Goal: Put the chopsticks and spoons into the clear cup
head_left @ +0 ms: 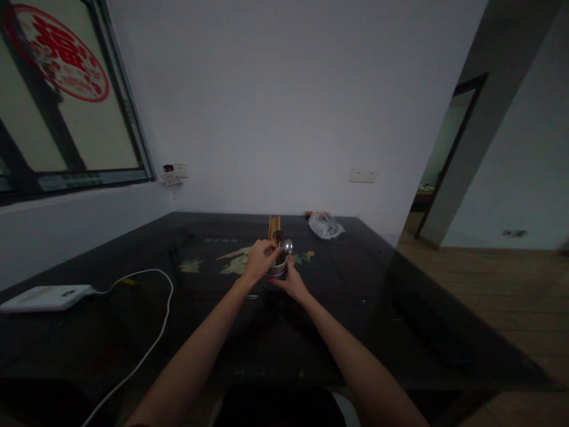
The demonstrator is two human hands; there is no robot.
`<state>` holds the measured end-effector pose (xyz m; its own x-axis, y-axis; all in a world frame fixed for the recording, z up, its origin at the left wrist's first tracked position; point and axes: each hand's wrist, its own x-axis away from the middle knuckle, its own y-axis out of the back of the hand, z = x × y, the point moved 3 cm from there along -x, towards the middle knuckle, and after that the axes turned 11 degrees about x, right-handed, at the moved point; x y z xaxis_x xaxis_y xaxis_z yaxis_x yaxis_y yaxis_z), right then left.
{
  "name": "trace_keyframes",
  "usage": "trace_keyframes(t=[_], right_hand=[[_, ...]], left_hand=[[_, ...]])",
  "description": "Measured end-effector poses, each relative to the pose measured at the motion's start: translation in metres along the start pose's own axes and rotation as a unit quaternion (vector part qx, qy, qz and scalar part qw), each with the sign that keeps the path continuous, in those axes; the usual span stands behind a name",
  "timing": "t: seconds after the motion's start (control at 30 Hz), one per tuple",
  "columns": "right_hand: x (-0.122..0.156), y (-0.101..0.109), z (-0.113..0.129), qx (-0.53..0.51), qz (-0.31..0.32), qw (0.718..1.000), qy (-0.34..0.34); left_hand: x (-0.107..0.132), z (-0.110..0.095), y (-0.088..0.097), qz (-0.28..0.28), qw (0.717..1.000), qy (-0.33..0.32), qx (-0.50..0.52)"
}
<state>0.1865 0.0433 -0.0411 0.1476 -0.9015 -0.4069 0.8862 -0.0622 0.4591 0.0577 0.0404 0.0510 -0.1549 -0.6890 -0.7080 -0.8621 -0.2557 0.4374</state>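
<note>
In the middle of the table, a small light-coloured metal-looking cup (278, 270) holds several utensils upright. Wooden chopsticks (274, 224) stick up at its back. A shiny spoon (288, 245) leans to the right, bowl up. Beside it a darker spoon (278, 235) shows its bowl just above my left fingertips. My left hand (260, 260) is closed in a pinch at the cup's mouth, on the darker spoon's handle, which is mostly hidden. From the right, my right hand (293, 281) wraps round the lower side of the cup.
A crumpled clear plastic bag (326, 226) lies at the table's back edge. On the left rests a white power bank (47, 298), its white cable (167, 314) curving over the near left side. The dark glossy table (355, 332) meets a wall with sockets (363, 175).
</note>
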Motion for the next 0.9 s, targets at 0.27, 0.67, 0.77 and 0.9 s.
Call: trace_keyframes(t=[0.27, 0.67, 0.77, 0.9], right_hand=[[0.001, 0.001, 0.003, -0.019, 0.006, 1.0, -0.004], [0.001, 0.001, 0.001, -0.012, 0.001, 1.0, -0.003], [0.001, 0.001, 0.002, -0.008, 0.003, 1.0, -0.002], [0.001, 0.002, 0.003, 0.0, 0.005, 1.0, -0.01]], left_hand=[[0.001, 0.003, -0.002, -0.013, 0.998, -0.002, -0.068], [0.003, 0.014, -0.008, 0.025, 0.995, 0.009, -0.096], [0.004, 0.016, -0.01, 0.036, 0.995, 0.014, -0.087], [0.005, 0.015, -0.009, 0.034, 0.996, 0.017, -0.078]])
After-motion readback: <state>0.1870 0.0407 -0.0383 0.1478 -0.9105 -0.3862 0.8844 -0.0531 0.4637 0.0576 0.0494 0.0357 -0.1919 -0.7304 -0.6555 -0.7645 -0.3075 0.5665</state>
